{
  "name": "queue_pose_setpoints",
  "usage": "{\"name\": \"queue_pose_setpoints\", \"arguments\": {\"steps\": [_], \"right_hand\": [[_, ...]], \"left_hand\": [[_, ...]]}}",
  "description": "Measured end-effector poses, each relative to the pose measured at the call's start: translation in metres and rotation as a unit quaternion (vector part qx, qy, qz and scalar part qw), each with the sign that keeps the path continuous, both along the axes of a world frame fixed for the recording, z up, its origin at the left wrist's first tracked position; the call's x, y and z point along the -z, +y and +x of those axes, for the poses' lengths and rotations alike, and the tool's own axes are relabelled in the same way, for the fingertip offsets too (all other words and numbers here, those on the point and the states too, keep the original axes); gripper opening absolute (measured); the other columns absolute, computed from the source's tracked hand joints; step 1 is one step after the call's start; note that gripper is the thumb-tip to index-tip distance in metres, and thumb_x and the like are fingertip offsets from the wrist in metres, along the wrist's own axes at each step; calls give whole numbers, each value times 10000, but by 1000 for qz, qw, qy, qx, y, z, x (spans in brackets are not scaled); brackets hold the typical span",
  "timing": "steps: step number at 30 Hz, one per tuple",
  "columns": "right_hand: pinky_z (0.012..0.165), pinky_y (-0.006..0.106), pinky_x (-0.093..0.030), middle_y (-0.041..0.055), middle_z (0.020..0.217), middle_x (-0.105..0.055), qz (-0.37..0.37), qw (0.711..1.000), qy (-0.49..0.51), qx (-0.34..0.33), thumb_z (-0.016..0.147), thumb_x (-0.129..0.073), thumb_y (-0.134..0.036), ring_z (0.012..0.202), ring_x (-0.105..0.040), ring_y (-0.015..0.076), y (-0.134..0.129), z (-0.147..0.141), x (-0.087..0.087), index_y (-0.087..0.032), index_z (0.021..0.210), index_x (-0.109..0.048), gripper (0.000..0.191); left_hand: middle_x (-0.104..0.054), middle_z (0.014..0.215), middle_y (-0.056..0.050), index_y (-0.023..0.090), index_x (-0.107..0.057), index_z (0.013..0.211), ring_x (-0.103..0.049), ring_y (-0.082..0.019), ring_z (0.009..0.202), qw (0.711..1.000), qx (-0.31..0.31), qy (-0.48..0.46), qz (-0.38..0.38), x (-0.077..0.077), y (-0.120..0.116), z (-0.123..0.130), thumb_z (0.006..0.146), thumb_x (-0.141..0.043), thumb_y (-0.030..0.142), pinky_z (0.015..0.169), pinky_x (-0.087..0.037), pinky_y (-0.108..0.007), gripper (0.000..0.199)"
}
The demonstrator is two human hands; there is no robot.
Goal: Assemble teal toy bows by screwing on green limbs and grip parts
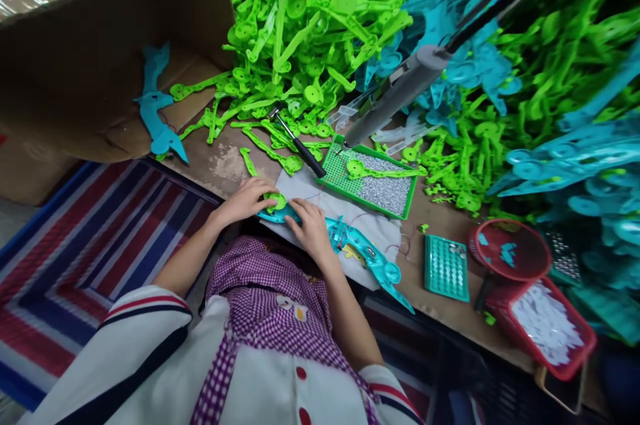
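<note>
A long teal plastic part (367, 248) lies along the table's front edge on a pale cloth (315, 195). My left hand (247, 200) grips a round green piece (276, 202) at the teal part's left end, thumb and fingers closed on it. Just to the right, my right hand (311, 228) is closed over the teal part, its fingertips beside the green piece. A thin thread runs over the teal part and the cloth.
Behind the cloth are a hammer (303, 148) and a green basket (340, 178) of small metal pieces. Green parts (310, 31) and teal parts heap at the back. A cardboard box (125, 31) stands left; red containers (510, 248) and a teal tray (447, 267) sit right. A grey pole (395, 95) slants down.
</note>
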State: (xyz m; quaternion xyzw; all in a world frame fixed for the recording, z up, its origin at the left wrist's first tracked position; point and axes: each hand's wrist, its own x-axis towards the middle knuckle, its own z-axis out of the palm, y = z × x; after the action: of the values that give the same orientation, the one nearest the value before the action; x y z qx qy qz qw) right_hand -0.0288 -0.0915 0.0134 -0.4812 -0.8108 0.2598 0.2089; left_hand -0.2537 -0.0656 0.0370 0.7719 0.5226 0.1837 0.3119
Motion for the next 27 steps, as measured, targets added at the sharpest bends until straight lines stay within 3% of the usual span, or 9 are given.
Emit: {"name": "queue_pose_setpoints", "arguments": {"steps": [7, 11, 22, 27], "right_hand": [[983, 436, -448, 146, 1264, -674, 9, 1000, -3, -29, 974, -479, -395, 1176, -602, 267, -2, 3, 1, -201, 1302, -625, 408], [965, 433, -448, 140, 1274, -669, 11, 1000, -9, -28, 977, -471, -390, 1176, -595, 270, -3, 2, 0, -217, 1316, -618, 408], [997, 432, -435, 141, 1291, -666, 33, 999, -20, -19, 978, -476, -336, 1208, -583, 255, -11, -12, -10, -192, 1284, -624, 368], [1034, 428, -430, 103, 1298, -668, 132, 990, 12, 50, 977, -466, -299, 1186, -609, 210, -42, -9, -19, -239, 1266, -625, 336]], "left_hand": [[-694, 1081, -70, 207, -709, 1112, -591, -231, 1094, 995, 98, -5, -13, -3, 17, -8, 895, -619, 326, 1024, -420, -390, 263], [-690, 1054, -59, 215, -713, 1079, -594, -225, 1063, 993, 116, 5, -16, -3, 20, -9, 865, -644, 280, 1017, -424, -392, 234], [-692, 1090, -77, 215, -680, 1092, -571, -268, 1100, 997, 2, 82, 14, -7, -14, 0, 913, -520, 297, 991, -420, -426, 254], [-694, 1023, -85, 221, -696, 1039, -592, -289, 1037, 996, 9, 75, 40, -4, -8, -7, 926, -451, 420, 962, -435, -451, 335]]}}
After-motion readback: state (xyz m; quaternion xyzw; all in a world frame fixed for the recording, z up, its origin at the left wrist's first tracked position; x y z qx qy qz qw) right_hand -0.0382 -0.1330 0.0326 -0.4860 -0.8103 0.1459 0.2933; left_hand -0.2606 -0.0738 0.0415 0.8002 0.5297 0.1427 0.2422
